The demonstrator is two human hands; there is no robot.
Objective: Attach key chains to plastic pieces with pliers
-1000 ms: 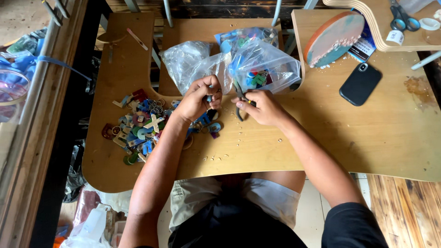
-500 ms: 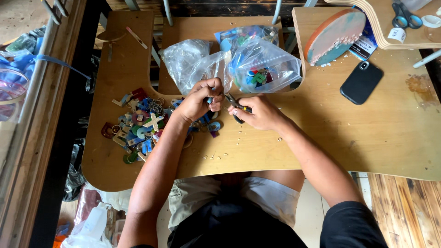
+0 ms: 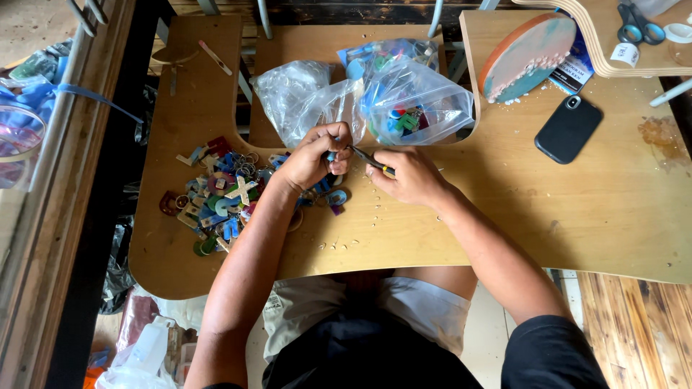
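Blue, a small piece (image 3: 331,155), sits pinched between the thumb and fingers of our left hand (image 3: 315,157), which curls tight around it just above the plywood bench (image 3: 504,209); our right hand (image 3: 409,175) is closed around a pair of pliers (image 3: 367,158), whose dark nose points toward ten o'clock and meets the piece; the two hands lie close together, near the middle of the bench.

At nine o'clock from our left hand lies one loose heap of coloured pieces and metal rings (image 3: 223,194), red, blue, green and pale, too many and too jumbled to count; a few more pieces lie just under the left hand at six o'clock.

At twelve o'clock stand two clear plastic bags: one nearly empty bag (image 3: 299,97) to the left, one fuller bag (image 3: 418,104) to the right holding more coloured pieces.

Further out, at two o'clock, we see one round disc (image 3: 525,56) with an orange rim and a teal face, propped at a tilt; beside it at three o'clock one black phone (image 3: 569,128) lies flat; at the far corner, on a raised shelf, rest one pair of blue-handled scissors (image 3: 638,27).
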